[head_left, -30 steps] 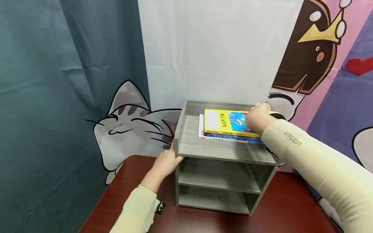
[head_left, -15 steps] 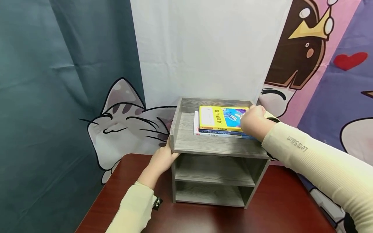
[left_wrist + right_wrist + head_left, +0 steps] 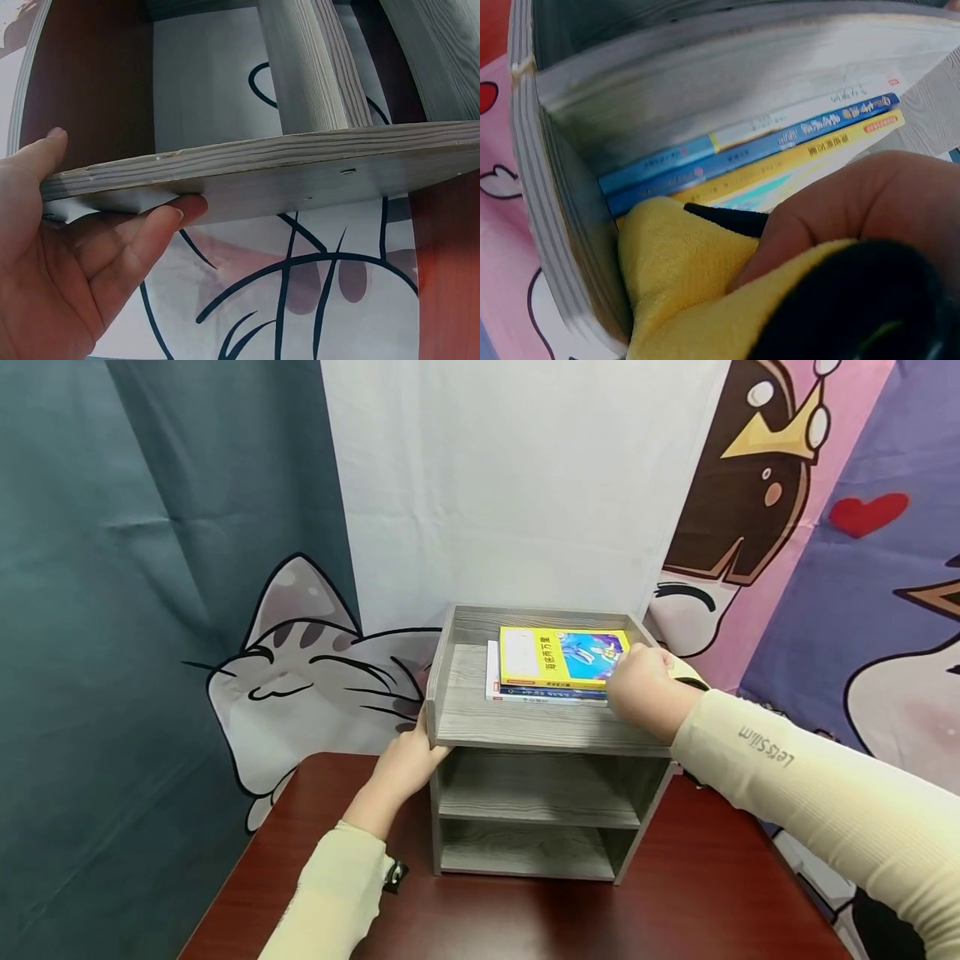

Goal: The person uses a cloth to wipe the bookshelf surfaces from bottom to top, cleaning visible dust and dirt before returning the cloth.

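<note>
A grey wood-grain shelf unit (image 3: 480, 725) stands on the table. My left hand (image 3: 405, 766) grips the edge of its left side panel; in the left wrist view the thumb is on one face and the fingers (image 3: 135, 251) on the other. At the top compartment's right side, my right hand (image 3: 643, 687) holds a yellow cloth (image 3: 682, 262) with black trim. The cloth lies against the inner side of the right panel (image 3: 577, 225), beside the stacked books. On top is a yellow book (image 3: 528, 658), above a blue book (image 3: 795, 136) and a white-and-blue book (image 3: 780, 116).
Two lower compartments (image 3: 540, 785) open toward me below the top board. The reddish-brown table (image 3: 480, 918) extends to both sides. Behind hangs a backdrop (image 3: 525, 485) with cartoon figures.
My right hand has moved toward the front along the right panel, baring more of the yellow book's cover. My left hand keeps its grip. The head view has turned slightly right.
</note>
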{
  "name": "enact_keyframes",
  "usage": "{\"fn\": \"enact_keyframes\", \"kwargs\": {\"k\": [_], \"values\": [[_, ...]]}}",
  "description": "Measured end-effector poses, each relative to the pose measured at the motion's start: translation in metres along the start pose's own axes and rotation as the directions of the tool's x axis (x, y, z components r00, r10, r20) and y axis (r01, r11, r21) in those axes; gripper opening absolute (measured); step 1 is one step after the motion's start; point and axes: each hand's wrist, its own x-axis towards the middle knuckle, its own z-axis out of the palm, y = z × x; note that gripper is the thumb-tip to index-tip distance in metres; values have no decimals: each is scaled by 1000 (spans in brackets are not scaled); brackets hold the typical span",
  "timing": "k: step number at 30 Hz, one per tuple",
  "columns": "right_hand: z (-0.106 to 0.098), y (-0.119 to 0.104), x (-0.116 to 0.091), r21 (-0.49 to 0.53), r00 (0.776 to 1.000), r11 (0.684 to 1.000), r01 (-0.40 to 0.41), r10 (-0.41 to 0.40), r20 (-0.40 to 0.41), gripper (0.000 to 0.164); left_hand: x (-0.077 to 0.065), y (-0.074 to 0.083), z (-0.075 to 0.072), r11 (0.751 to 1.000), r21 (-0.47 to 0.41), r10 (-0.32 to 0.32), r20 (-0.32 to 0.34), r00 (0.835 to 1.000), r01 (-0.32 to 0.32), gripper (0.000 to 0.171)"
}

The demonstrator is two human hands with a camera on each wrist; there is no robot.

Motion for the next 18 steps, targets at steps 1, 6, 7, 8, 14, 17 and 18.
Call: {"fn": "enact_keyframes", "kwargs": {"k": [1,6,7,8,14,17,18], "values": [[-1,-2,-5,2,1000,1000,1,-1,-3,40,0,0,0,1000,2,5,0,1000,-5,72],[0,-8,-23,64,998,996,56,-54,-39,32,0,3,0,1000,4,13,4,1000,-13,72],[2,-9,-25,84,997,994,68,-64,-51,30,0,3,0,1000,2,12,6,1000,-12,73],[5,-9,-26,102,996,992,78,-72,-61,30,0,3,0,1000,0,10,7,1000,-10,73],[12,-4,-24,159,990,978,136,-130,-50,22,1,2,-1,1000,-5,-2,7,1000,2,73],[8,1,-25,195,984,965,177,-176,-20,18,1,2,-2,1000,-6,-16,8,1000,16,74],[7,2,-26,210,982,959,189,-191,-14,17,1,2,-2,1000,-8,-20,11,1000,20,74]]}}
